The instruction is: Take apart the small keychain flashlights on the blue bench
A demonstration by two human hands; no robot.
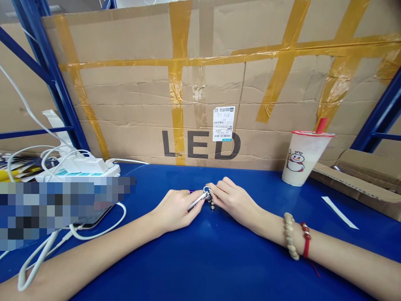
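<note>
Over the middle of the blue table, both of my hands meet at a small keychain (207,193) with a silver ring and dark, shiny beads hanging below it. My left hand (179,210) is closed around a slim silver metal piece (196,201) that reaches toward the ring; its exact kind is unclear. A sliver of purple shows behind the left fingers. My right hand (233,200) has its fingertips pinched at the ring from the right side. A beaded bracelet and a red cord bracelet are on the right wrist.
A tall cardboard box (131,104) marked LED stands behind the blue table (200,263). At right are a drink cup (300,161) with a red straw, a white strip (340,212) and a cardboard tray (360,190). Left, a power strip (109,171), white cables and a phone (97,217) lie near a blurred patch.
</note>
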